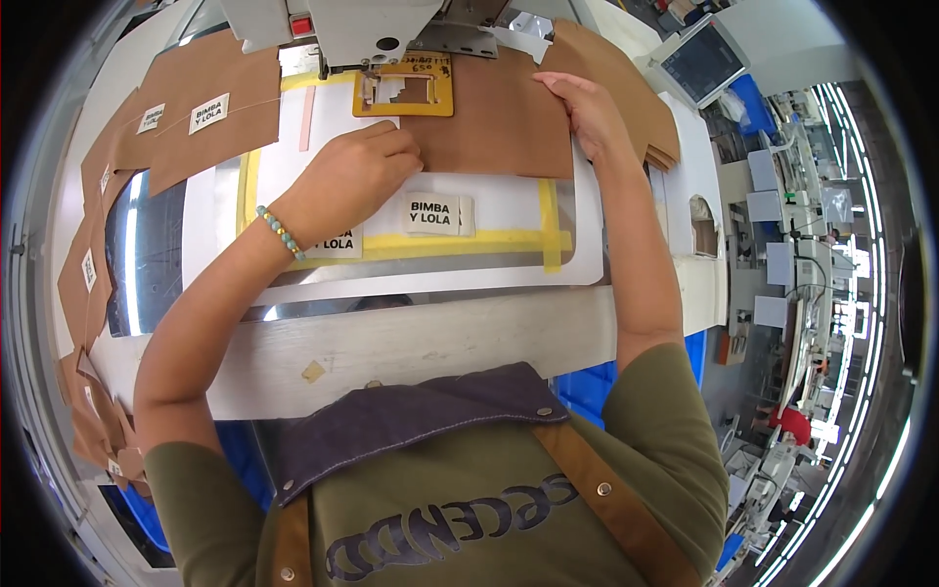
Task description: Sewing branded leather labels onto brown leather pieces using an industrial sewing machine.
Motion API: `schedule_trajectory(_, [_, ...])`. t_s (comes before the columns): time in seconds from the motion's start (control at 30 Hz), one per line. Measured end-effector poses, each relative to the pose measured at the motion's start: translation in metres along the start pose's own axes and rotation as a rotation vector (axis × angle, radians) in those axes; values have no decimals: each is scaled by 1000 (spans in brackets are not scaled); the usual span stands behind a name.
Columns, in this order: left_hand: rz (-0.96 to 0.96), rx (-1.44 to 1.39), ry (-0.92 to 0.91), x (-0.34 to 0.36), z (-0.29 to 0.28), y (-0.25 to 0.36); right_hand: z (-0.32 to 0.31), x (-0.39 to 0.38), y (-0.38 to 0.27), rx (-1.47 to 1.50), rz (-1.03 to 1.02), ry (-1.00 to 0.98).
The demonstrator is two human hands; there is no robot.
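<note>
A flat brown panel (pixel 489 127), fabric or leather, lies under the sewing machine head (pixel 367 29) on a white template edged with yellow tape. My left hand (pixel 367 166) is closed at the panel's lower left corner, its fingertips hidden beneath the curled fingers. At the panel's right edge, my right hand (pixel 587 108) pinches the upper part between thumb and fingers. A yellow clamp frame (pixel 403 110) sits over the panel's upper left part, below the machine head. Near me on the template lie a few white printed labels (pixel 430 213); another is partly covered by my left wrist.
Brown panels with white labels sewn on, linked by thread, trail down the left side (pixel 210 147). More brown panels (pixel 626 98) are stacked at the right. A screen (pixel 702 61) stands at the far right. Blue bins (pixel 587 386) show below the table's near edge (pixel 391 342).
</note>
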State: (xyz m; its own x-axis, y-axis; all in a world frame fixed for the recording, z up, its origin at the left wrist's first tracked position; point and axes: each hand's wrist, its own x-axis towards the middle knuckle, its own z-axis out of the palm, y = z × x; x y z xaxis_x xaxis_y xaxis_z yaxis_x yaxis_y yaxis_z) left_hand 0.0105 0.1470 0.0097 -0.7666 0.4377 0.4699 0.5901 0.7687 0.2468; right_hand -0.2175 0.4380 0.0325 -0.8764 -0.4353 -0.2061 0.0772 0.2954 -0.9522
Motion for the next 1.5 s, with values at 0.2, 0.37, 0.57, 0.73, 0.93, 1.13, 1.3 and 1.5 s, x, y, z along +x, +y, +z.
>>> schedule_trajectory(0.2, [-50,-104,28,-4,-4,-2,4,2,-13,12,-110,91])
schedule_trajectory(0.37, [11,-80,40,-8,-6,-6,10,4,-20,-184,-196,157])
schedule_trajectory(0.57, [85,86,37,-12,-21,-5,-23,19,-32,-617,-475,374])
schedule_trajectory(0.73, [86,217,-29,-27,-36,-11,-96,15,-62,-976,-507,581])
schedule_trajectory(0.93, [31,253,-23,-39,-30,-20,-183,7,-29,-1359,-330,684])
schedule_trajectory(1.13, [-12,294,-16,-47,-33,-17,-44,-70,-51,-1196,-783,537])
schedule_trajectory(1.3, [-6,315,3,-43,-28,-23,67,-123,-4,-1197,-1025,-16])
schedule_trajectory(1.5, [-31,371,-17,-54,-37,-24,86,-95,18,-1291,-1292,67])
